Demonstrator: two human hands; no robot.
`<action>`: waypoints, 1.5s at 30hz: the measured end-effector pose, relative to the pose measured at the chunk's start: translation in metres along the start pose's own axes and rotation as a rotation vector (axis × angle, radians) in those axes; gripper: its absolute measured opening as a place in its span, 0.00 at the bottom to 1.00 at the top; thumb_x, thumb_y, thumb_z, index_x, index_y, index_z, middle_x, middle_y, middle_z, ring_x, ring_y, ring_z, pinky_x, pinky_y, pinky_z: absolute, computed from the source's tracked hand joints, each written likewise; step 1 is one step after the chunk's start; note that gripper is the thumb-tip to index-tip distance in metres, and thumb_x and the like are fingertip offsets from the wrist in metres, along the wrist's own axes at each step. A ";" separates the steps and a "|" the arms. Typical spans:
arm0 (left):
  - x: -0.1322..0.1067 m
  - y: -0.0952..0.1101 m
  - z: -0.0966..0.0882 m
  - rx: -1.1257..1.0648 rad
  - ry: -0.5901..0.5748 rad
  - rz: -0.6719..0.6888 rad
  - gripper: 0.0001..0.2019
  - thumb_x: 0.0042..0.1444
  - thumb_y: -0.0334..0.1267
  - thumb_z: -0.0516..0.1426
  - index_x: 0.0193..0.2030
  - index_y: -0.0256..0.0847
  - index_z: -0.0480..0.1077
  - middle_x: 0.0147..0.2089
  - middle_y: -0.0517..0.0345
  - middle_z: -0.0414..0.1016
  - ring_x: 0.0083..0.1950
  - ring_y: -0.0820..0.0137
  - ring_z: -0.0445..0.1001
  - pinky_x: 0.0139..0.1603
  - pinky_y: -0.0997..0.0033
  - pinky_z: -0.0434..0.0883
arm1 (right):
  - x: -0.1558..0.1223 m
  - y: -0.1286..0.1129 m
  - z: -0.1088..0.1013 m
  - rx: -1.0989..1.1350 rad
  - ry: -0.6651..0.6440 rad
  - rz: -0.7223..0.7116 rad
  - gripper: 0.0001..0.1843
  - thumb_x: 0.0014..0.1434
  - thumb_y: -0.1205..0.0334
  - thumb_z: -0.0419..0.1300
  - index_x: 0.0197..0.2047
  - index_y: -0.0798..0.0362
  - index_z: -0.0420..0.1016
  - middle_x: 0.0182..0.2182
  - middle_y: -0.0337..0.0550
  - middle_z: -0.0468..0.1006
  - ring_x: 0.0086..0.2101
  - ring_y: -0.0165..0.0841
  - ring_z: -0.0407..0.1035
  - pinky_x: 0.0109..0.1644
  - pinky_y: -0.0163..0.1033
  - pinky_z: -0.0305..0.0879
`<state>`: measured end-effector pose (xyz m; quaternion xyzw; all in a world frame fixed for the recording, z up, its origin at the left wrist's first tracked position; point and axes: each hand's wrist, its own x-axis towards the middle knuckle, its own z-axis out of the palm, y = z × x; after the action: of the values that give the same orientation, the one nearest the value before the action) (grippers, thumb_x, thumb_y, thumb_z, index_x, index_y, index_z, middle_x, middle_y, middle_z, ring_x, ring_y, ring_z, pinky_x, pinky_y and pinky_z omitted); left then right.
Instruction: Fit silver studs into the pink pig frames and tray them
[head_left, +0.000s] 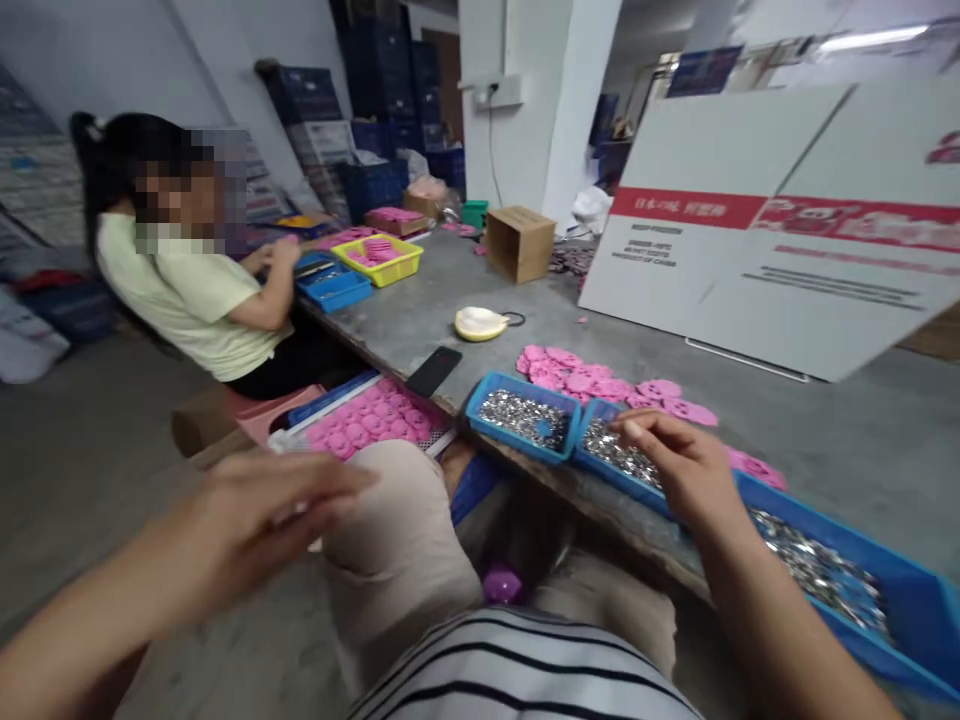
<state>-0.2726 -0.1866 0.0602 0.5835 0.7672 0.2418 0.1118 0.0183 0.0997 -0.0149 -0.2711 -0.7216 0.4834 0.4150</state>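
Note:
My right hand (686,460) is over the middle blue tray (592,455) of small shiny metal pieces (622,455). Its thumb and forefinger are pinched together, and whatever sits between them is too small to make out. My left hand (277,505), smeared by motion, hangs in the air left of my knee, away from the table. Its fingers point right, and I cannot tell whether they hold anything. Flat pink pieces (585,378) lie in a heap behind the trays. A second blue tray (517,445) and a longer blue tray (926,620) hold similar metal pieces.
A phone (435,371) and a yellow-rimmed white object (480,322) lie on the grey table (405,310). Below the edge sits a tray of pink rounds (367,420). A co-worker (202,260) sits left. A cardboard box (519,243) and large printed board (780,230) stand behind.

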 end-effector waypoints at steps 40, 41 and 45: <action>0.186 -0.138 0.106 -1.039 0.419 -0.961 0.19 0.57 0.47 0.52 0.47 0.32 0.64 0.27 0.56 0.68 0.26 0.80 0.66 0.34 0.79 0.69 | 0.103 0.077 0.301 0.183 -0.684 0.046 0.07 0.54 0.64 0.57 0.26 0.55 0.68 0.21 0.36 0.67 0.24 0.27 0.59 0.29 0.32 0.55; 0.178 -0.138 0.108 -1.101 0.442 -0.969 0.17 0.57 0.46 0.50 0.46 0.33 0.63 0.27 0.55 0.69 0.27 0.79 0.68 0.36 0.78 0.70 | 0.103 0.081 0.304 0.178 -0.672 0.041 0.05 0.54 0.65 0.56 0.28 0.55 0.70 0.23 0.37 0.70 0.25 0.28 0.61 0.31 0.32 0.57; 0.140 -0.134 0.125 -1.239 0.534 -0.952 0.16 0.60 0.40 0.45 0.50 0.35 0.62 0.38 0.51 0.74 0.34 0.81 0.71 0.46 0.76 0.74 | 0.094 0.096 0.307 0.139 -0.647 -0.005 0.08 0.55 0.67 0.55 0.36 0.56 0.74 0.32 0.43 0.77 0.33 0.31 0.70 0.39 0.36 0.65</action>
<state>-0.3704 -0.0507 -0.0985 -0.0486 0.6606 0.6785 0.3177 -0.2949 0.0664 -0.1296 -0.0727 -0.7818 0.5917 0.1828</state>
